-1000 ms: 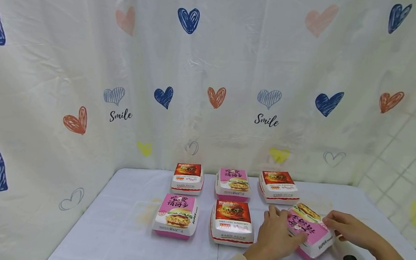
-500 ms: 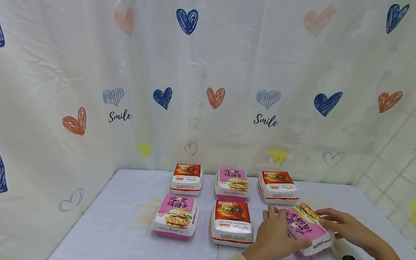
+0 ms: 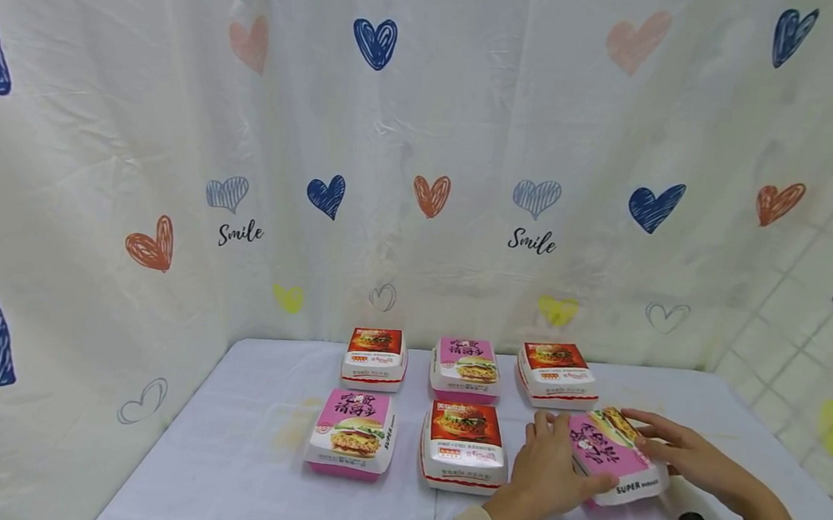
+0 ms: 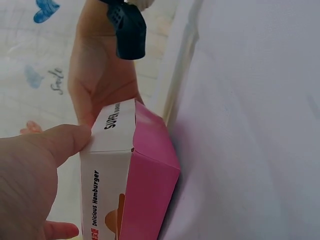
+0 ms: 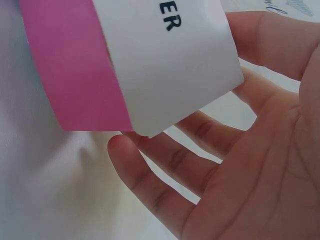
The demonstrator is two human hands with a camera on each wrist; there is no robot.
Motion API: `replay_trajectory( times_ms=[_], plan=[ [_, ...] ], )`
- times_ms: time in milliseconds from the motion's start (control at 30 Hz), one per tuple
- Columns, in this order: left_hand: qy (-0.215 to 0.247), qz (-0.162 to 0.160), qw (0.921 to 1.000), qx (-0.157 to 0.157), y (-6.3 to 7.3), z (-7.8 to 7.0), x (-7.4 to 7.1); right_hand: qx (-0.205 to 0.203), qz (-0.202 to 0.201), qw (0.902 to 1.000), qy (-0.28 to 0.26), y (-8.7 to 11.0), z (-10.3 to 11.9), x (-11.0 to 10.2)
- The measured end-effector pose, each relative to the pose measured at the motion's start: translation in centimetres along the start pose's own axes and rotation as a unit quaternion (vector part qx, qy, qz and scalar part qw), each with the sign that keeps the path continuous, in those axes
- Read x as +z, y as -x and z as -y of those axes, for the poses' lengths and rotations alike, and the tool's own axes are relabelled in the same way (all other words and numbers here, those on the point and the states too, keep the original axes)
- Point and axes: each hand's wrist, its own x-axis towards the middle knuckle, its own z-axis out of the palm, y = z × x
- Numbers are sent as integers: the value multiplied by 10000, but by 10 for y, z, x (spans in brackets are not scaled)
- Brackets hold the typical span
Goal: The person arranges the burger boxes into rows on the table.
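A pink and white hamburger box (image 3: 609,450) sits askew at the right of the front row, its "SUPER" side towards me. My left hand (image 3: 549,469) holds its left side, thumb at the near edge and fingers along the far left side. On the far right corner, my right hand (image 3: 694,458) grips the box. In the left wrist view, the left thumb touches the white lid (image 4: 107,145) above the pink base (image 4: 150,185). The right wrist view has the right thumb at the lid's edge and fingers (image 5: 175,155) curled behind and below the white side (image 5: 170,75). Whether its base touches the table cannot be told.
Two boxes stand left in the front row: a pink one (image 3: 352,434) and a red-topped one (image 3: 464,447) close to my left hand. Behind are red-topped (image 3: 374,359), pink (image 3: 464,370) and red-topped (image 3: 558,376) boxes. A heart-print curtain (image 3: 459,130) hangs behind the white-covered table (image 3: 255,445).
Between my hands the pink box has turned clockwise, its "SUPER" side swinging towards me. My right hand has shifted slightly left and away from me along it. The other boxes stay put.
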Motion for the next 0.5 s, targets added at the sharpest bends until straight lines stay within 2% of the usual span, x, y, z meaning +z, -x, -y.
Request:
replay_trajectory(
  times_ms=[167, 500],
  plan=[
    [129, 36, 9999, -11, 0, 0, -1, 17, 23, 10000, -23, -2, 0, 2],
    [286, 36, 9994, 165, 0, 2, -4, 93, 103, 9999, 14, -5, 5, 5]
  ],
)
